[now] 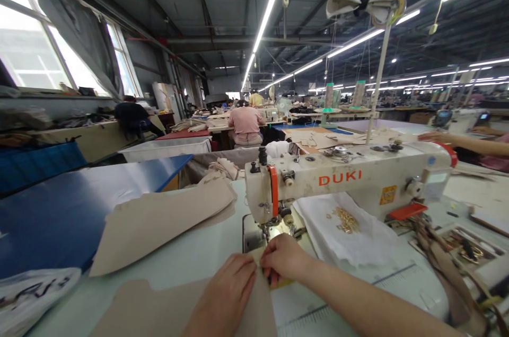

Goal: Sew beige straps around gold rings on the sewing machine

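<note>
In front of me is a white DUKI sewing machine [345, 173], its lit needle area [278, 231] just beyond my fingertips. A large flat beige fabric piece [159, 308] lies on the pale table [207, 252] and reaches toward the needle. My left hand [226, 294] is on this piece, its fingers bent and pressed together at the edge. Close beside it, my right hand [284, 260] pinches the same edge just before the presser foot. What lies under the fingertips is mostly hidden. A yellowish patch [284, 283] shows beneath my right hand.
Left of the machine lies a stack of beige pieces [167, 220]. Gold metal rings [345, 219] rest on a white cloth [353, 244] at the machine's base. A blue table [91, 210] stands left. Co-workers sit ahead, and another person's arm [465, 141] reaches in from the right.
</note>
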The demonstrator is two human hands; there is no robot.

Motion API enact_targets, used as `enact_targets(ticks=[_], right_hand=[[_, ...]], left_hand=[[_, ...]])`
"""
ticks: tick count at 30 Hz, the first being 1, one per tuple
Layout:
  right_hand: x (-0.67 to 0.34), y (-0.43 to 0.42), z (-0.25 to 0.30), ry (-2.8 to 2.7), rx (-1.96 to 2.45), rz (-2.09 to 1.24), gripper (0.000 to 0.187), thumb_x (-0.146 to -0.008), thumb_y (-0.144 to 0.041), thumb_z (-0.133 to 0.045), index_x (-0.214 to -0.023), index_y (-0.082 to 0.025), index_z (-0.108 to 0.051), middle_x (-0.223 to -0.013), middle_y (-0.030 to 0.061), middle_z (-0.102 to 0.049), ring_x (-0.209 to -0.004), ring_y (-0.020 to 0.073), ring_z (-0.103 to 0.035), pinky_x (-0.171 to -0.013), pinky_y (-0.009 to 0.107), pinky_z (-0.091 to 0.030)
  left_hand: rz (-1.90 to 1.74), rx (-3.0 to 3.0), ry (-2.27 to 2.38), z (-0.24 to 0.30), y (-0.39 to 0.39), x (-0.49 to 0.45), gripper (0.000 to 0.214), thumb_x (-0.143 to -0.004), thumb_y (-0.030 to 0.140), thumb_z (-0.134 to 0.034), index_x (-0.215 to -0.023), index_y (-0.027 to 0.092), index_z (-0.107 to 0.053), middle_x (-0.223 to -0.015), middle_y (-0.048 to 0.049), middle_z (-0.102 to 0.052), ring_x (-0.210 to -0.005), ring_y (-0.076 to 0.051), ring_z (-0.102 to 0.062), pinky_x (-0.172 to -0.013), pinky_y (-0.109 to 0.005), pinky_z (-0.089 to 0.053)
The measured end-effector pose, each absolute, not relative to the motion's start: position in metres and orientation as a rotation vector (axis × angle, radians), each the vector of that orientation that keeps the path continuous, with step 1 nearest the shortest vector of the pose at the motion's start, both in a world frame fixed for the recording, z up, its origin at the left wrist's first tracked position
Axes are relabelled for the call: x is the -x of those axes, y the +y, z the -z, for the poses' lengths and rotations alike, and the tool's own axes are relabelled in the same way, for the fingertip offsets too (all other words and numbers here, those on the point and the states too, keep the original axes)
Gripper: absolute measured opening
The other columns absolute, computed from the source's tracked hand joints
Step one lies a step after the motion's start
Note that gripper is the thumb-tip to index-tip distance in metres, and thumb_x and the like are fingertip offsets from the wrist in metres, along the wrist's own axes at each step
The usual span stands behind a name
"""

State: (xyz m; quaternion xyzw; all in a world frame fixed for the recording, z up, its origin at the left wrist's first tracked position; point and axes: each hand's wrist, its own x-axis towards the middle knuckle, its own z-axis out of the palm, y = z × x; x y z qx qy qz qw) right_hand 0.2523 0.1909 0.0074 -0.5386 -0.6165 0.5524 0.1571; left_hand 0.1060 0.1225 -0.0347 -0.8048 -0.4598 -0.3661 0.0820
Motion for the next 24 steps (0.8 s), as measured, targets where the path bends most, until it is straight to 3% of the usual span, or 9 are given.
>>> enact_targets(ticks=[4,11,13,15,18,22,24], right_hand=[[-0.252,0.194,-0.008,-1.797,1.563,-1.578,0.024,-0.064,-0.003,-0.049,-0.045,-0.018,-0.050,-0.039,-0.0052,-0.052,-0.031,0.0080,-0.047,-0.033,0.017,-0.037],[-0.255,0.192,-0.010,-1.998,1.545,-1.394,0.022,-0.069,-0.005,-0.050,-0.052,-0.017,-0.053,-0.043,-0.0032,-0.050,-0.036,0.0125,-0.051,-0.039,0.022,-0.041],[-0.263,0.190,-0.010,-2.101,1.488,-1.209,0.018,-0.073,-0.006,-0.050,-0.059,-0.016,-0.058,-0.049,-0.0008,-0.054,-0.046,0.0160,-0.057,-0.047,0.026,-0.045],[-0.274,0.186,-0.009,-2.192,1.397,-1.003,0.015,-0.076,-0.008,-0.052,-0.070,-0.016,-0.063,-0.066,0.0038,-0.063,-0.069,0.0203,-0.064,-0.067,0.032,-0.049],[-0.291,0.179,-0.004,-2.426,1.138,-0.660,0.014,-0.084,-0.013,-0.053,-0.084,-0.018,-0.067,-0.091,0.0069,-0.066,-0.095,0.0217,-0.059,-0.086,0.033,-0.042],[-0.302,0.173,0.001,-2.741,0.811,-0.073,0.020,-0.092,-0.017,-0.046,-0.087,-0.019,-0.065,-0.085,0.0044,-0.063,-0.086,0.0192,-0.054,-0.076,0.029,-0.043],[-0.302,0.172,0.002,-2.782,0.772,0.040,0.018,-0.092,-0.018,-0.047,-0.085,-0.019,-0.064,-0.084,0.0033,-0.062,-0.083,0.0191,-0.053,-0.073,0.029,-0.042]], left_hand=[[1.094,2.437,-1.475,0.031,0.131,-0.115,0.024,-0.086,0.006,-0.043,-0.074,0.017,-0.061,-0.077,-0.0041,-0.066,-0.075,-0.019,-0.064,-0.068,-0.032,-0.058],[1.085,2.447,-1.519,0.031,0.134,-0.117,0.022,-0.083,0.004,-0.045,-0.072,0.017,-0.059,-0.076,-0.0042,-0.065,-0.076,-0.019,-0.063,-0.068,-0.030,-0.054],[1.077,2.456,-1.491,0.031,0.135,-0.116,0.023,-0.082,0.003,-0.044,-0.071,0.017,-0.058,-0.074,-0.0038,-0.065,-0.074,-0.018,-0.063,-0.067,-0.029,-0.053],[1.074,2.463,-1.487,0.032,0.135,-0.116,0.022,-0.081,0.002,-0.045,-0.073,0.018,-0.059,-0.075,-0.0034,-0.064,-0.075,-0.018,-0.062,-0.068,-0.029,-0.052],[1.080,2.459,-1.497,0.034,0.136,-0.115,0.021,-0.080,0.002,-0.047,-0.075,0.018,-0.060,-0.077,-0.0028,-0.065,-0.076,-0.018,-0.062,-0.070,-0.028,-0.052],[1.103,2.456,-1.507,0.034,0.135,-0.115,0.020,-0.081,0.003,-0.048,-0.074,0.018,-0.059,-0.077,-0.0023,-0.065,-0.076,-0.017,-0.062,-0.069,-0.027,-0.052],[1.118,2.467,-1.521,0.033,0.134,-0.115,0.020,-0.082,0.004,-0.048,-0.074,0.019,-0.059,-0.076,-0.0018,-0.064,-0.075,-0.016,-0.062,-0.068,-0.027,-0.051]])
